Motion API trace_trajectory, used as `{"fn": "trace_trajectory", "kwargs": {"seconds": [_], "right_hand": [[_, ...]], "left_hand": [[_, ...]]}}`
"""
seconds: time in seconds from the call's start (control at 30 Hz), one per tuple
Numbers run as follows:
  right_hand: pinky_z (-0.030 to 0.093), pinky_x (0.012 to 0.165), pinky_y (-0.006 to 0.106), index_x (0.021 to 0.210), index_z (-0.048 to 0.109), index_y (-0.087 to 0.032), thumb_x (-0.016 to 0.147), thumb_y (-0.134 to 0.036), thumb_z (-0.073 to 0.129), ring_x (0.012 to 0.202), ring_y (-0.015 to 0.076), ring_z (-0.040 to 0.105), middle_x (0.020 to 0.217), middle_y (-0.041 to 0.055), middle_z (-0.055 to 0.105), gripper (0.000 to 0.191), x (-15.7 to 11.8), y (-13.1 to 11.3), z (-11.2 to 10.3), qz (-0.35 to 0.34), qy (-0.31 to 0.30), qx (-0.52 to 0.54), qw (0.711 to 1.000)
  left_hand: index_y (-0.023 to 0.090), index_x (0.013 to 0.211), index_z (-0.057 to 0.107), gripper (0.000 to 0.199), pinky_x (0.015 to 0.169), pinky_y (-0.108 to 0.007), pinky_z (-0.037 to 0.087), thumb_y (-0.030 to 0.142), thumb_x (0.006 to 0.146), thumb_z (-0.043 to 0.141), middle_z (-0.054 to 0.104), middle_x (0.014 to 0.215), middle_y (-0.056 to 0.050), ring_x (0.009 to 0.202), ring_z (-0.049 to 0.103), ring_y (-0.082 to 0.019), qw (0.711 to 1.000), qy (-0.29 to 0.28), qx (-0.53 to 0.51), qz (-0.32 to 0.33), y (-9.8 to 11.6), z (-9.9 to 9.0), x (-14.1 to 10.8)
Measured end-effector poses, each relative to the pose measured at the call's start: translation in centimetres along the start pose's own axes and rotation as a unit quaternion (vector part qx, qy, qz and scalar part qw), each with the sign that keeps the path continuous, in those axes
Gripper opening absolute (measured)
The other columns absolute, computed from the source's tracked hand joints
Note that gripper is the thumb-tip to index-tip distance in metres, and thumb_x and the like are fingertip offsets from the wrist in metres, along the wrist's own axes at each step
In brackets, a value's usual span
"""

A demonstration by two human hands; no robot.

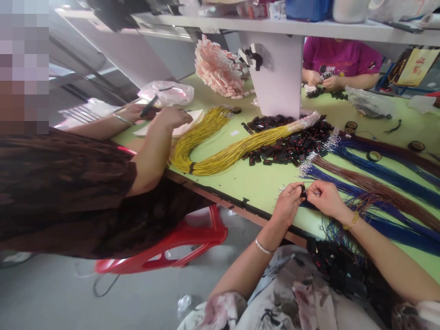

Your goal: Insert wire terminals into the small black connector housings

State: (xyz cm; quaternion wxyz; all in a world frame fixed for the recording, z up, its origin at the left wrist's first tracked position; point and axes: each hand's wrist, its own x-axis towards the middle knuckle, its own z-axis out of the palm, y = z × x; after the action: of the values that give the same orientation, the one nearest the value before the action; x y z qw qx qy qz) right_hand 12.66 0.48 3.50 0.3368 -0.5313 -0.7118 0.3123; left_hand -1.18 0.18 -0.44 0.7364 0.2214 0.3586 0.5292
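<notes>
My left hand (288, 203) pinches a small black connector (303, 191) between thumb and fingers, over the front edge of the green table (220, 185). Close beside it, my right hand (325, 198) has its fingers pressed together near the connector; what they hold is too small to make out. Bundles of blue wires (364, 158) and brown wires (371, 185) with silvery ends lie behind and right of my hands. A pile of black connectors (285, 149) sits farther back, with a yellow wire bundle (213, 158) partly across it. More black pieces (340, 266) rest near my lap.
At the left, a person in dark clothing (68, 192) leans on the table by a red stool (192, 243). Across the table sits a person in a magenta shirt (343, 57). A white post (278, 82) supports an overhead shelf (326, 30). Tape rolls (374, 156) lie at right.
</notes>
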Motion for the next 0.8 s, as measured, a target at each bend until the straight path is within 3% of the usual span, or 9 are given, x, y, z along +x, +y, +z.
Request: {"fn": "trace_trajectory", "kwargs": {"seconds": [0.23, 0.5, 0.6, 0.67, 0.73, 0.8], "right_hand": [[0.031, 0.052, 0.021, 0.065, 0.052, -0.018, 0.079, -0.018, 0.050, 0.053, 0.0093, 0.042, 0.059, -0.0025, 0.052, 0.015, 0.0, 0.7, -0.3, -0.065, -0.034, -0.032, 0.997], [0.029, 0.052, 0.023, 0.062, 0.051, -0.018, 0.079, -0.018, 0.051, 0.051, 0.0102, 0.040, 0.055, -0.0019, 0.051, 0.017, -0.5, 0.0, 0.0, -0.055, -0.025, -0.085, 0.995], [0.033, 0.056, 0.022, 0.069, 0.057, -0.017, 0.085, -0.022, 0.047, 0.058, 0.0113, 0.048, 0.065, 0.0001, 0.059, 0.019, 0.6, 0.6, -1.8, -0.063, -0.044, -0.068, 0.995], [0.037, 0.060, 0.023, 0.080, 0.061, -0.017, 0.088, -0.026, 0.044, 0.065, 0.0129, 0.053, 0.074, 0.0016, 0.063, 0.021, 1.9, 1.8, -3.6, -0.048, 0.002, -0.073, 0.996], [0.037, 0.062, 0.024, 0.086, 0.063, -0.018, 0.087, -0.028, 0.048, 0.068, 0.0145, 0.054, 0.080, 0.0032, 0.064, 0.018, 3.4, 3.4, -5.2, -0.008, 0.049, -0.169, 0.984], [0.035, 0.062, 0.026, 0.089, 0.065, -0.019, 0.081, -0.029, 0.056, 0.071, 0.0173, 0.054, 0.085, 0.0062, 0.063, 0.016, 4.6, 5.0, -6.3, 0.050, 0.063, -0.300, 0.951]], "left_hand": [[0.014, 0.084, 0.066, 0.033, 0.063, -0.022, 0.045, 0.030, 0.060, 0.080, 0.061, 0.074, 0.000, 0.065, 0.055, -0.008, 0.999, 0.035, 0.014, 0.007, -0.3, 0.4, -0.1], [0.013, 0.082, 0.065, 0.030, 0.062, -0.023, 0.044, 0.028, 0.061, 0.080, 0.060, 0.071, 0.000, 0.064, 0.055, -0.008, 0.999, 0.035, 0.039, 0.011, 0.0, 0.9, -0.3], [0.013, 0.084, 0.065, 0.031, 0.062, -0.022, 0.045, 0.030, 0.062, 0.079, 0.060, 0.071, 0.000, 0.063, 0.054, -0.008, 0.998, 0.036, 0.043, 0.009, 0.1, 1.1, -0.4], [0.013, 0.086, 0.065, 0.032, 0.062, -0.022, 0.045, 0.031, 0.063, 0.078, 0.060, 0.072, 0.000, 0.064, 0.055, -0.008, 0.999, 0.030, 0.039, 0.011, 0.1, 1.4, -0.2], [0.013, 0.088, 0.065, 0.033, 0.063, -0.022, 0.045, 0.031, 0.063, 0.078, 0.061, 0.073, -0.001, 0.065, 0.056, -0.009, 0.999, 0.021, 0.031, 0.011, 0.1, 1.7, 0.0], [0.013, 0.087, 0.065, 0.033, 0.064, -0.021, 0.045, 0.031, 0.063, 0.079, 0.061, 0.074, -0.001, 0.067, 0.056, -0.009, 1.000, 0.020, 0.023, 0.007, -0.1, 1.9, 0.4]]}}
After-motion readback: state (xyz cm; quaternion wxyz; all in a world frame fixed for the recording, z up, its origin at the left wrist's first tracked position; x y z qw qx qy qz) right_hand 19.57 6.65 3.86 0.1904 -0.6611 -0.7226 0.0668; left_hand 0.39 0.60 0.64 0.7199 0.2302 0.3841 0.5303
